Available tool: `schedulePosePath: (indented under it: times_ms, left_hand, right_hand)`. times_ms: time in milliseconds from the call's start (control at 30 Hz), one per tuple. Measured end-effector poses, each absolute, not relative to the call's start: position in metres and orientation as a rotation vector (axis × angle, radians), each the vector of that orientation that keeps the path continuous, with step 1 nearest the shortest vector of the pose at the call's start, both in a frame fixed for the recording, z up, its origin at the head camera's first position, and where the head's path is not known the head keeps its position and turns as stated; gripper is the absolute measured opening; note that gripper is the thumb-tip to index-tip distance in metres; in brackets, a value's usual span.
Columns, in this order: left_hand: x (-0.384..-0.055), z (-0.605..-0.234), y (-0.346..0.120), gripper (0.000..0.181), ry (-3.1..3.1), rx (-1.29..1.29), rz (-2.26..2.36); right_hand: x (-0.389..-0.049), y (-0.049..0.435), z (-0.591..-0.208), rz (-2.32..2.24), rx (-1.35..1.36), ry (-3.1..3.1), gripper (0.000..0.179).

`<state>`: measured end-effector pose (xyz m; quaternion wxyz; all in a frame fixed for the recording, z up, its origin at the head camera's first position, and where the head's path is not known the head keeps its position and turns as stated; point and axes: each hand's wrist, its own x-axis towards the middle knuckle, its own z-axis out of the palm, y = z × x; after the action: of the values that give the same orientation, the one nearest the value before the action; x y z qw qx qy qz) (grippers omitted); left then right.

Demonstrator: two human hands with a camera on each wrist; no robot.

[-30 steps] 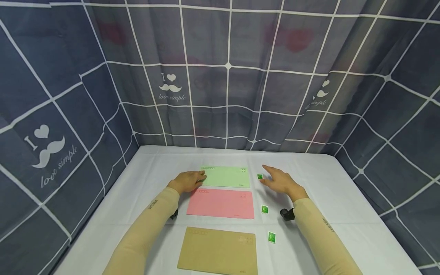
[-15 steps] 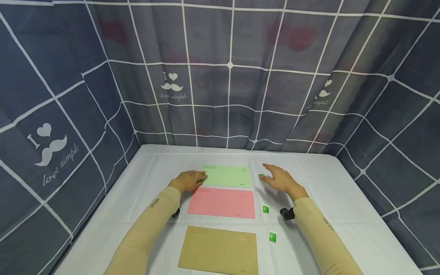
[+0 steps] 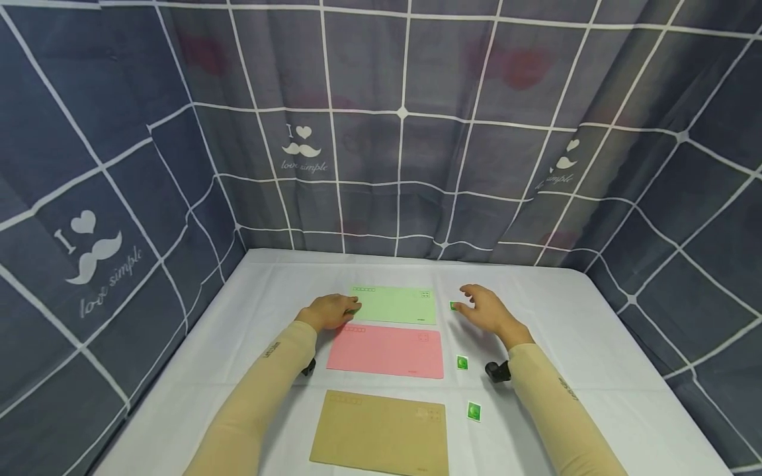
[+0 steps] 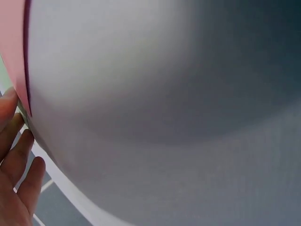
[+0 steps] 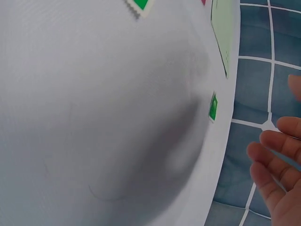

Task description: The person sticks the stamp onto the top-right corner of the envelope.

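In the head view, a light green envelope (image 3: 395,304) lies flat on the white table. My left hand (image 3: 327,312) rests at its left end, fingertips touching the edge. The left wrist view shows the left hand (image 4: 16,165) with thumb and index finger close together at the envelope's corner. Over the table on the right, my right hand (image 3: 489,311) hovers with spread fingers, above and beside a small green stamp (image 3: 453,306) that the thumb partly covers. From the right wrist, the right hand (image 5: 280,165) appears apart from that stamp (image 5: 213,107) and holds nothing.
A pink envelope (image 3: 385,352) and a larger brown envelope (image 3: 381,431) lie nearer me in the same column. Right of them sit a stamp (image 3: 462,362) and another stamp (image 3: 473,411). A dark checked curtain (image 3: 369,152) surrounds the white table (image 3: 595,350).
My right hand's fingers have drawn slightly back and curled a little near the far stamp. The left hand stays at the green envelope. The head view has shifted slightly.
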<state>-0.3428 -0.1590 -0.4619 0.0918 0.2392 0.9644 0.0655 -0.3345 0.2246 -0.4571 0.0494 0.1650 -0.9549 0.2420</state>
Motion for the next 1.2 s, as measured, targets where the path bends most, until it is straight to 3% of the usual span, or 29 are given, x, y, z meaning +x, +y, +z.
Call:
schedulePosePath:
  times_ms: [667,1200]
  left_hand:
    - [-0.342,-0.461,-0.155,0.045,2.846,0.646,0.198]
    - [-0.343,-0.462,-0.155,0.046,2.843,0.625,0.227]
  right_hand:
    - [-0.34,0.226,-0.462,0.787,0.487,-2.773,0.037]
    - [-0.346,0.228,-0.468,0.888,0.353,-2.817,0.036]
